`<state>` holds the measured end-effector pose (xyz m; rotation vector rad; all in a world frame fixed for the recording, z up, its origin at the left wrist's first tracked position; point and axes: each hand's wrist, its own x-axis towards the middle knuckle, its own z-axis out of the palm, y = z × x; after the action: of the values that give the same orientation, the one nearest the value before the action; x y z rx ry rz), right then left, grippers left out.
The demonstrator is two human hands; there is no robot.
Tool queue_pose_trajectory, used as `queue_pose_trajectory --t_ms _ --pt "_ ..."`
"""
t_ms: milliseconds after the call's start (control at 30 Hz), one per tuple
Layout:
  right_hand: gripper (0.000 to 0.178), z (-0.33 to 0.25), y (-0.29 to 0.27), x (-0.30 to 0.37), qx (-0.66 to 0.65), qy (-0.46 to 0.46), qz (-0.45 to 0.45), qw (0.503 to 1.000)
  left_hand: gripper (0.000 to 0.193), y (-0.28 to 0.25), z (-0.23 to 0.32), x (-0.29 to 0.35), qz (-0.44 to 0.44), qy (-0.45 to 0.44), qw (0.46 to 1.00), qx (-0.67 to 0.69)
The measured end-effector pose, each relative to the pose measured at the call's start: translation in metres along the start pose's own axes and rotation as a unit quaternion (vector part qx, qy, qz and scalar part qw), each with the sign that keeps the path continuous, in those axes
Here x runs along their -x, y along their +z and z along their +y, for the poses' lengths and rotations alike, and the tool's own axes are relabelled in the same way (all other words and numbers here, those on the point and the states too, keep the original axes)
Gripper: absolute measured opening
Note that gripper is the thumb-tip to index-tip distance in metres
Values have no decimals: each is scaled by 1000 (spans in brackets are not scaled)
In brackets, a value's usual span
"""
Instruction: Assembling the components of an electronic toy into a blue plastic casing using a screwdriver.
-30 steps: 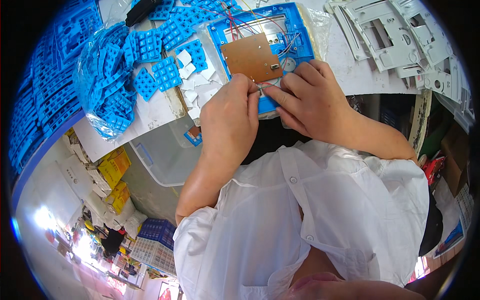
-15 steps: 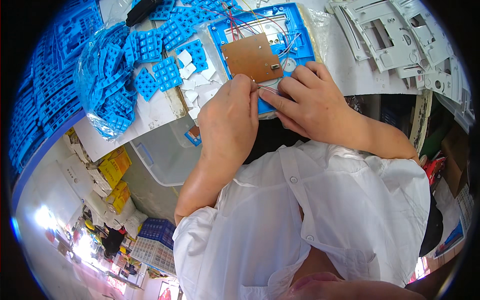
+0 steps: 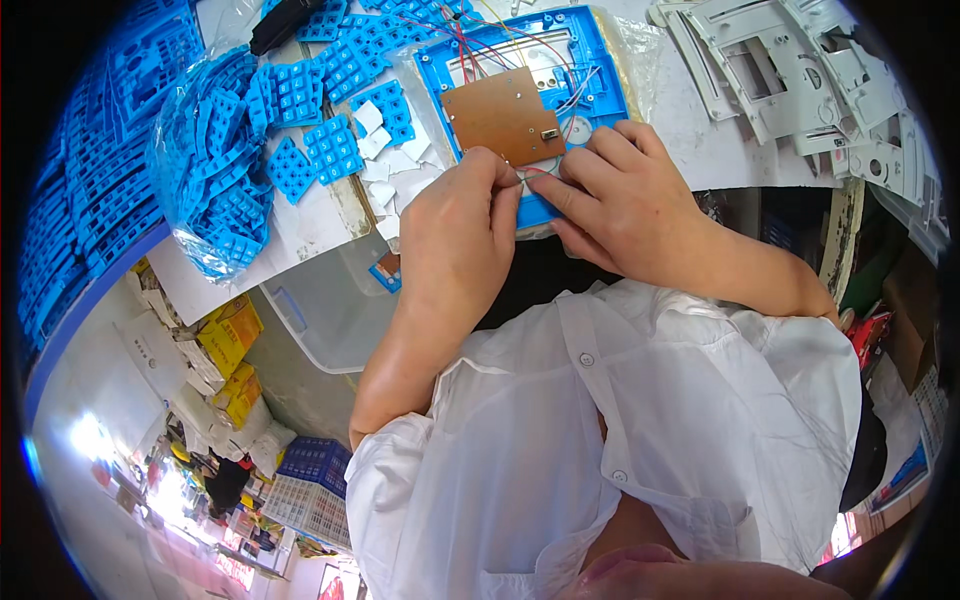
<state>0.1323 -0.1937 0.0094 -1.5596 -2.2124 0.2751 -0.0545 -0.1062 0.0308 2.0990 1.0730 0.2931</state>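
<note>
A blue plastic housing (image 3: 603, 70) lies on the table in front of me. Over it rests a brown circuit board (image 3: 500, 115), with red, yellow and white wires running around its edges. At the board's near edge my left hand (image 3: 460, 225) pinches thin wires (image 3: 533, 171) between thumb and forefinger. My right hand (image 3: 628, 200) comes in from the right, thumb and forefinger closed on the same wires beside the left fingertips. The wire ends are partly hidden by the fingers.
Blue rubber keypads (image 3: 335, 148) are heaped at the left, many in a clear bag (image 3: 215, 160). White scraps (image 3: 378, 143) lie beside the housing. Grey-white plastic panels (image 3: 770, 80) are stacked at the right. Below the table edge stands a clear plastic bin (image 3: 335, 310).
My fingertips have shifted slightly, and the left thumb and forefinger are a little more apart from the right ones. A red wire shows more plainly between the hands. The housing moved barely.
</note>
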Motion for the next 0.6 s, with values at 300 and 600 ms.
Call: queue_pose_trajectory --t_ms 300,600 --pt "37 0 2 1 -2 4 2 1000 10 0 0 -1 -7 -10 1000 15" --pt "34 3 3 4 -3 -22 11 1000 11 2 3 1 8 30 998 -56"
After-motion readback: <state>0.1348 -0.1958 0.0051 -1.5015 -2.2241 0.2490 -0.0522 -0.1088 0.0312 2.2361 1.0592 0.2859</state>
